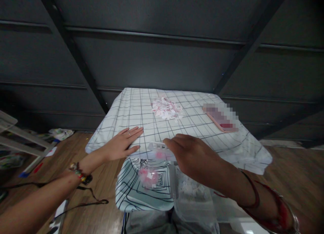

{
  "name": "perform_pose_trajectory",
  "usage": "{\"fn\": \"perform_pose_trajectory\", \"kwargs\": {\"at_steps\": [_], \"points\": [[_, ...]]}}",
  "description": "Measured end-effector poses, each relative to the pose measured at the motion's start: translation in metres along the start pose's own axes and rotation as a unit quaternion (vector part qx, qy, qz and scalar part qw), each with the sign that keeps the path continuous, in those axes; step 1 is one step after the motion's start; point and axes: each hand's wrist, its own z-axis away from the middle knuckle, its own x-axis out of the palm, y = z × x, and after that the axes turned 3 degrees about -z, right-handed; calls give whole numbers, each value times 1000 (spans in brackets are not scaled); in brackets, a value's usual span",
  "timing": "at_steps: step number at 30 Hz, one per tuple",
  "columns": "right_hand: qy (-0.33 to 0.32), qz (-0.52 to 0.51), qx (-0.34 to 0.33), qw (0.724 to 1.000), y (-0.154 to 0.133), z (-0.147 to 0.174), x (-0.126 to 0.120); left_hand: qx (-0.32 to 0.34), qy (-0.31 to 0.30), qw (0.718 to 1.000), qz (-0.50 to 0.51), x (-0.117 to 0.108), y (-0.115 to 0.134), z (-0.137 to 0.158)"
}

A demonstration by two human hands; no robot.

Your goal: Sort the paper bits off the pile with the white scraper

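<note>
My left hand (pixel 126 143) lies flat on the checked tablecloth (pixel 126 116), fingers stretched out, a ring on one finger. At the table's near edge my right hand (pixel 193 154) is closed on a small clear plastic piece (pixel 158 146) with slots along its top. Something pink shows through or just below it; its exact kind I cannot make out. Farther back on the cloth sits a loose pile of small white and pink paper-like pieces (pixel 167 108). Under my right forearm stands a clear plastic container (pixel 182 208) with whitish bits inside.
A phone in a pink case (pixel 215 121), partly blurred out, lies on the table's right side. Below the near edge, a patterned stool seat (pixel 141 202) bears a pink clear packet (pixel 149 177). A dark panelled wall (pixel 157 62) rises behind the table. Dark straps (pixel 88 202) are at lower left.
</note>
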Motion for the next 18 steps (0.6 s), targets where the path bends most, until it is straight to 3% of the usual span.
{"fn": "perform_pose_trajectory", "kwargs": {"at_steps": [5,9,14,18], "points": [[30,-18,-20,999,-4,5,-4,-5,-8,1000,4,-1,3,-1],[39,21,-10,999,10,9,-11,-4,0,1000,3,1,2,0],[24,93,80,992,60,18,-10,13,21,1000,-13,-5,4,-10],[45,159,124,978,109,25,-2,0,41,999,-11,-15,18,-38]]}}
